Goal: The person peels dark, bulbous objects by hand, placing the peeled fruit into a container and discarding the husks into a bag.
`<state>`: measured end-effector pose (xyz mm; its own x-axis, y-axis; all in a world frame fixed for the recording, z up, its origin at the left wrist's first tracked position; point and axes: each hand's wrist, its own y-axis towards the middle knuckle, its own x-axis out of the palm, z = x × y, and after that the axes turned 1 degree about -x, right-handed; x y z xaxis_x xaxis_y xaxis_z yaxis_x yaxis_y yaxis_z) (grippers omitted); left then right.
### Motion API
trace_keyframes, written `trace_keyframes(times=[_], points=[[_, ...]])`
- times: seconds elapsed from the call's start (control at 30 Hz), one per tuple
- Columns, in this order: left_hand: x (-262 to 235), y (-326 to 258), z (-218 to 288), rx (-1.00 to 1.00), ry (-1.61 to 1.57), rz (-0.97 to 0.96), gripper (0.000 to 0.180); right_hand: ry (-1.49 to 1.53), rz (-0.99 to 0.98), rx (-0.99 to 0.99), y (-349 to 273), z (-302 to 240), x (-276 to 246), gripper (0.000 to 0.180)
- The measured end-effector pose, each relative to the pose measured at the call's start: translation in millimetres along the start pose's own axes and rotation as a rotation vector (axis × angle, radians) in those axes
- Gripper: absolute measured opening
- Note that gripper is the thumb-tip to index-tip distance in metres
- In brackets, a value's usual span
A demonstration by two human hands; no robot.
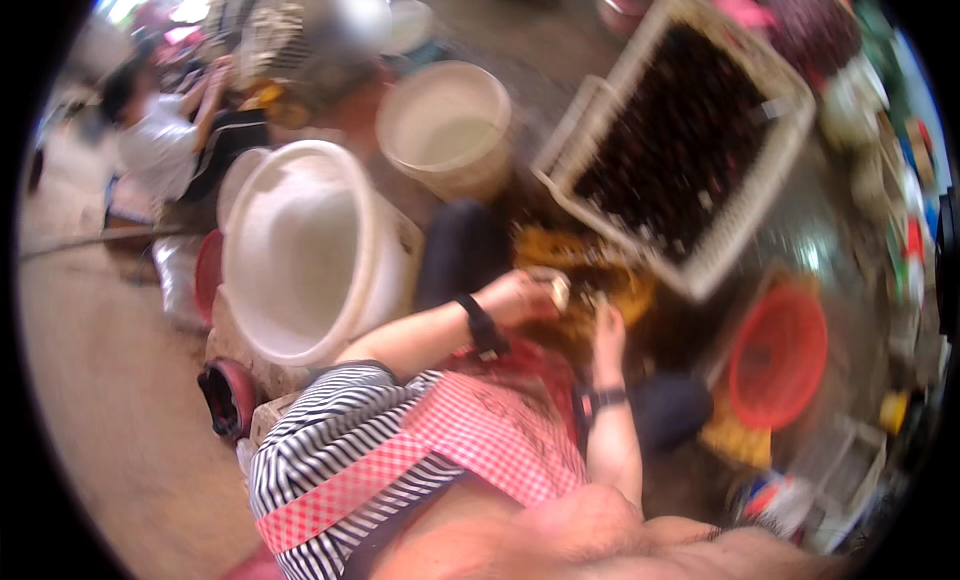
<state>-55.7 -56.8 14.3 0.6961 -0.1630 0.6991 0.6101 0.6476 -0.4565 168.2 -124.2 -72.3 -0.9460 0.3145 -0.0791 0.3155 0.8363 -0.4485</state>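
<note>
Both hands are in, close together over a heap of yellow-brown stuff (pixel 575 270) that is too blurred to name. The left hand (pixel 515 298), black band at the wrist, is closed round a small pale piece (pixel 553 288), pinching it at the fingertips. The right hand (pixel 607 332), just beside it and a touch nearer the body, has its fingers curled down at the heap; whether it grips anything, I cannot tell. Beyond the hands sits a white slatted crate (pixel 775 170) packed with dark, glossy pieces, looking full, so plenty appears left to go through. Off to the right of the right hand, a red plastic basket (pixel 778 355) shows little inside that I can make out, so I'd judge the work nearer its start than its end. Left of the left hand a big white basin (pixel 300 250) lies tipped on its side, and past it a white bucket (pixel 445 125) stands upright. A red-checked apron (pixel 490 435) over stripes fills the foreground. Far left, another person (pixel 160 130) crouches at their own work.
</note>
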Motion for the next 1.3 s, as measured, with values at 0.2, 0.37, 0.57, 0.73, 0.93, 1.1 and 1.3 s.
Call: trace_keyframes(times=[0.2,0.37,0.57,0.73,0.93,1.1,1.3], points=[[2.2,13.6,-8.4,-0.14,-0.026,0.081,0.029,-0.039,0.001,-0.172,-15.3,0.2,-3.3,0.034],[15.3,4.6,-6.0,-0.171,0.05,0.196,0.023,-0.347,0.004,-0.55,-35.5,-36.1,12.5,0.037],[14.6,3.9,-3.9,-0.164,0.171,0.211,0.028,-0.29,0.135,-0.23,-11.8,-14.6,0.3,0.035],[13.5,4.8,-7.5,-0.111,0.06,0.115,0.032,-0.292,-0.031,-0.543,-29.9,-36.2,18.4,0.039],[11.0,6.8,-7.6,-0.183,0.175,0.179,0.032,-0.417,0.153,-0.328,-12.5,-22.6,-1.8,0.042],[0.0,10.9,-16.2,-0.13,0.044,0.119,0.03,-0.362,0.019,-0.542,-25.4,-38.6,13.8,0.042],[3.3,6.7,-8.1,-0.175,0.058,0.181,0.029,-0.201,0.084,-0.358,-6.0,-4.6,0.9,0.031]])
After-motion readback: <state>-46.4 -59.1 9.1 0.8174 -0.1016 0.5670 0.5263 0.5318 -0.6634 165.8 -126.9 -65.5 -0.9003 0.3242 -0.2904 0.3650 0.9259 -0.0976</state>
